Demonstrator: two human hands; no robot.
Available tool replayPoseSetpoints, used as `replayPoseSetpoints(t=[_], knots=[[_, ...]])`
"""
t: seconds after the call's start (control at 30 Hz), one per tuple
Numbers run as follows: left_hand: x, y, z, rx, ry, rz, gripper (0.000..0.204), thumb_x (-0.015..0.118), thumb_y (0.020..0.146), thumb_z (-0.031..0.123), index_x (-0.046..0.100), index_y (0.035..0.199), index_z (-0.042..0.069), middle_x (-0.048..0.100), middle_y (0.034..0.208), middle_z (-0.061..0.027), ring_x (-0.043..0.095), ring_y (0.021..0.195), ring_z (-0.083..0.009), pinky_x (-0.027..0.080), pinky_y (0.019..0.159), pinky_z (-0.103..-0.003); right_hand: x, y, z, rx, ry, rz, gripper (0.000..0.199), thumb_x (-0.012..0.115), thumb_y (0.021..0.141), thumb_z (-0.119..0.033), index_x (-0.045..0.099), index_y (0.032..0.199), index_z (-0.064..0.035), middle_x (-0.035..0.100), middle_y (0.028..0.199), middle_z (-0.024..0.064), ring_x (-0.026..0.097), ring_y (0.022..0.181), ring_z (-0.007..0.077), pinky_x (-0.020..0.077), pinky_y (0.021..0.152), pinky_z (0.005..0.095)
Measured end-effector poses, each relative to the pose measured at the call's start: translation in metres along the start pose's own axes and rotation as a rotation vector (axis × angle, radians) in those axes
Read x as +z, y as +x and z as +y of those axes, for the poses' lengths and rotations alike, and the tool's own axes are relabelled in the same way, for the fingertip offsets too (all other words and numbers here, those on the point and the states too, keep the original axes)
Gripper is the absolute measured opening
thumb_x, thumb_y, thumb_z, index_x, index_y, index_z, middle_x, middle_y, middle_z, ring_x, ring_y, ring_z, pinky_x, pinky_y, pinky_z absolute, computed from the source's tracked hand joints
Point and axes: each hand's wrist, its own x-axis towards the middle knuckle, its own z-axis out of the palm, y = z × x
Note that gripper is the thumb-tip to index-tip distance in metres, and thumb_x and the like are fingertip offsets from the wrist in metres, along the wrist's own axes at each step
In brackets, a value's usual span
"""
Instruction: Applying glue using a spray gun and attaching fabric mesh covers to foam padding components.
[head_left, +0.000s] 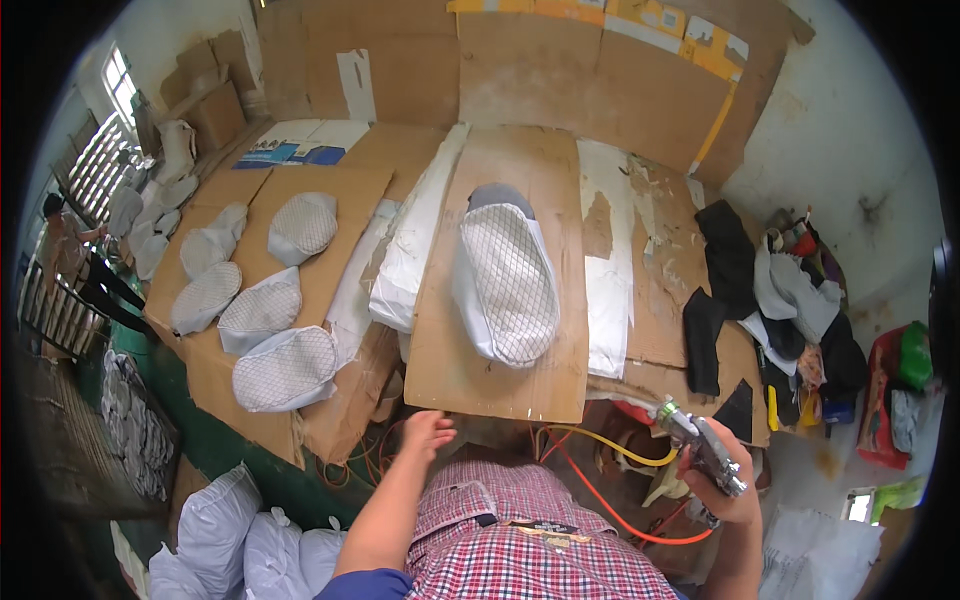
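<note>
At the near right, the right hand (pixel 728 485) is wrapped round a metal spray gun (pixel 708 452), which looks hard and a bit heavy and is best held by its handle, while the left hand (pixel 428 432), half open, looks empty

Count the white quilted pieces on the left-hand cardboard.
5 visible: back-right piece, back-left piece, left-edge piece, middle piece and front piece. Others could be hidden underneath.
</note>
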Motion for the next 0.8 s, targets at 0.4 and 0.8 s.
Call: replayPoseSetpoints(t=[0.4,0.8], knots=[[-0.174,0.002,-0.038,-0.102,-0.171,0.389,0.014,0.051,0.087,0.015,0.051,0.097,0.005,0.06,0.075,-0.0103,0.059,0.053,-0.0236,0.049,0.044,-0.032,0.009,-0.043,-0.011,0.108,-0.093,0.05,0.06,0.068,0.075,-0.005,0.043,0.129,0.0009,0.061,0.082,0.0059,0.06,0.07,0.0126,0.0489,0.064,0.0254],[0.022,0.009,0.001,0.156,-0.067,-0.02,0.008,0.061,0.082,0.014,0.059,0.087,0.008,0.061,0.072,-0.0033,0.057,0.056,-0.0128,0.046,0.048,-0.024,-0.013,-0.021,-0.022,0.103,-0.067,-0.117,0.046,0.065,0.074,0.002,0.052,0.118,0.0003,0.062,0.087,0.0039,0.056,0.075,0.0078,0.0456,0.069,0.023]])
